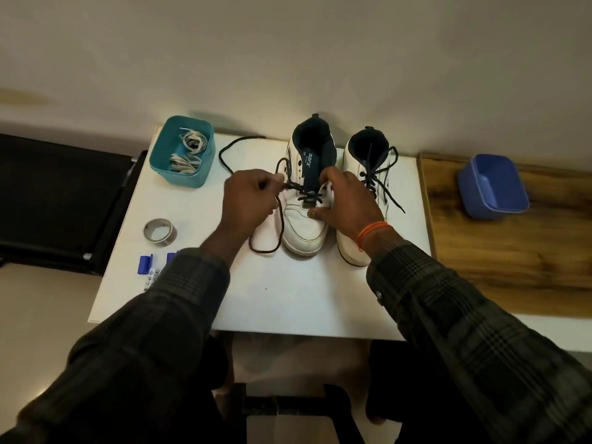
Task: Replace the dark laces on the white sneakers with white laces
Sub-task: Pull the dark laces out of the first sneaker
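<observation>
Two white sneakers stand side by side on the white table (288, 299), toes toward me. My left hand (248, 200) pinches the dark lace (238, 145) of the left sneaker (304, 229); the lace is half pulled out and trails in loops over the table. My right hand (347, 200) grips that sneaker's right side, thumb on the vamp, fingers by the tongue. The right sneaker (355, 155) is laced with a dark lace (379, 174). White laces (189, 152) lie in a teal tub (182, 174) at the back left.
A roll of tape (159, 230) and blue-and-white markers (145, 267) lie on the table's left side. An empty blue tub (493, 187) sits on a wooden surface (512, 251) to the right. A black chair (57, 200) stands at the left.
</observation>
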